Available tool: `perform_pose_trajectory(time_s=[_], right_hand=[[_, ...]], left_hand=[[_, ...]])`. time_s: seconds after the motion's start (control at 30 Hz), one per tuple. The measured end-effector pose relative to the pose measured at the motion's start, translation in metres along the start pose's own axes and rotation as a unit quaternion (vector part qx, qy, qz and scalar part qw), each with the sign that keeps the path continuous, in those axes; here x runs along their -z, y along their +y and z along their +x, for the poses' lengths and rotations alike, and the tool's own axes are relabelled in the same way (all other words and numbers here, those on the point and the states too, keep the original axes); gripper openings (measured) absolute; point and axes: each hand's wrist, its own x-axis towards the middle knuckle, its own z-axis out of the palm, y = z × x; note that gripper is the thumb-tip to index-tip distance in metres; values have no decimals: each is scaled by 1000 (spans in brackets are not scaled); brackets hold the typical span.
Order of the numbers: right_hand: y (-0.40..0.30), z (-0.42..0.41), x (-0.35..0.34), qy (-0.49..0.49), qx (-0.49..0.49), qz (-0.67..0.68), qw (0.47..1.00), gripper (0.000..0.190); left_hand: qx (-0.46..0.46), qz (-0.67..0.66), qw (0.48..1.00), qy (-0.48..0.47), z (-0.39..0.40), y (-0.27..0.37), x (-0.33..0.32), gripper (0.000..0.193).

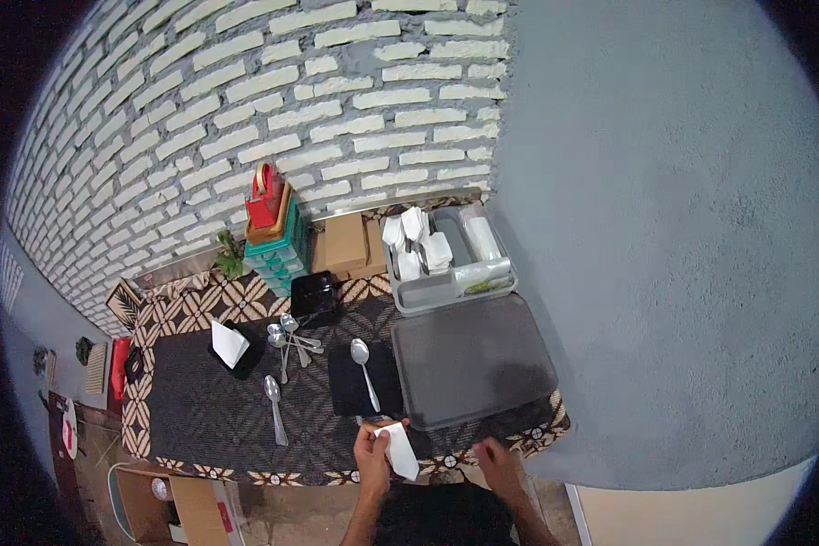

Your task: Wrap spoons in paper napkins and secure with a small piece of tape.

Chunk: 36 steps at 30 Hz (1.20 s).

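At the table's front edge, my left hand grips a folded white paper napkin, its tapered end pointing towards me. My right hand is apart from it on the right, slightly blurred, with curled fingers; whether they close fully cannot be made out. Just beyond the napkin a metal spoon lies on a small black square mat. Another spoon rests farther left, and several more form a loose pile behind it. A folded white napkin sits on a black holder at the left.
A grey lid lies right of the mat. Behind it, a grey divided tray holds folded napkins and plastic packs. A black container, teal drawers, a red tape dispenser and cardboard boxes stand along the brick wall.
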Motion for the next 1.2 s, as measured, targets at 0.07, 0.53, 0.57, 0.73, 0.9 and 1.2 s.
perform_pose_trajectory(time_s=[0.07,0.53,0.57,0.73,0.9,1.2], right_hand=[[-6,-4,-11,-9,7,15,1000,27],[-26,11,-76,-272,16,305,912,18],[-24,12,-78,-279,16,306,910,18],[-76,12,-77,-334,-73,181,922,17],[-79,11,-95,-299,-41,74,950,17],[-110,21,-159,-155,-12,-46,987,16]], left_hand=[[-2,-20,1000,8,-3,-9,7,8],[-9,-50,994,101,-41,15,36,8],[-12,-49,993,108,-44,10,43,8],[-48,-54,981,181,-56,14,61,10],[-36,-74,982,170,-48,16,89,11],[-47,-92,988,113,-9,69,125,9]])
